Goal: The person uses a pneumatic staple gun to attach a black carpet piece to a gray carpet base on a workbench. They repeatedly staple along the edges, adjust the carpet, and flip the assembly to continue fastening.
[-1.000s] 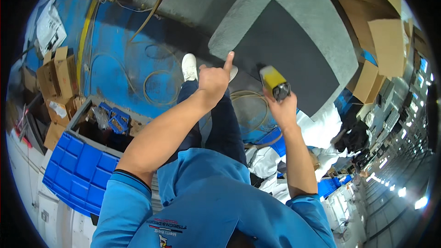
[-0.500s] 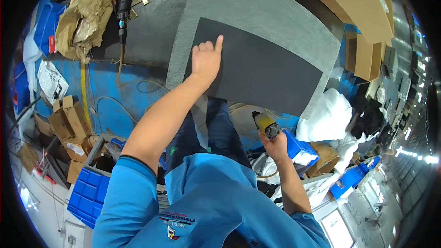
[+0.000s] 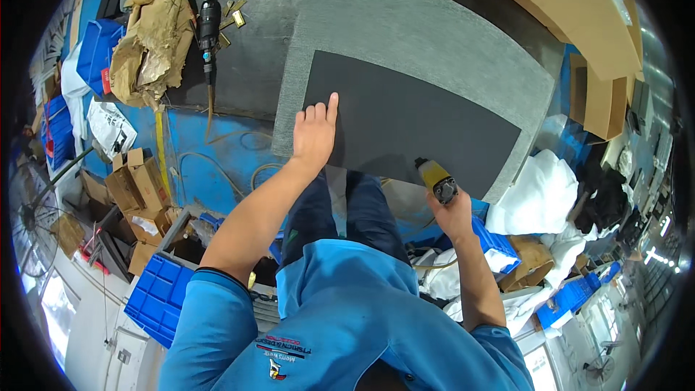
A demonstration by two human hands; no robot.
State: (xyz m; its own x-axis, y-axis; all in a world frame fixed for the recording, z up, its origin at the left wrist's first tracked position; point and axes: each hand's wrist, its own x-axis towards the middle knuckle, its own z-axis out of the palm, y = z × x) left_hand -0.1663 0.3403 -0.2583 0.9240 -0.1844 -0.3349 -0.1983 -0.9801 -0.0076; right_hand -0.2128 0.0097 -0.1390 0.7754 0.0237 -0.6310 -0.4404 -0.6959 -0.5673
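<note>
A flat dark-grey rectangular panel (image 3: 423,116) lies on a larger rough grey sheet (image 3: 405,11) on the bench. My left hand (image 3: 314,134) rests on the panel near its left end, thumb stretched out and the other fingers bent. Their undersides are hidden. In my right hand (image 3: 455,216) is a yellow-and-black hand-held power tool (image 3: 436,176), its exact kind unclear. The dark tip points away from me and to the left, over the panel's near edge; contact with the panel cannot be made out.
At the far left lie a black air tool (image 3: 209,22) with a hose, small brass-coloured pieces (image 3: 237,18) and crumpled brown paper (image 3: 156,51). Cardboard boxes (image 3: 579,14) stand far right. White wrapping (image 3: 536,192) bulges at the right, near a blue bin (image 3: 496,242).
My right hand has brought the power tool forward, up to the panel's near edge. My left hand has slid left and slightly nearer on the panel. The whole view has shifted a little.
</note>
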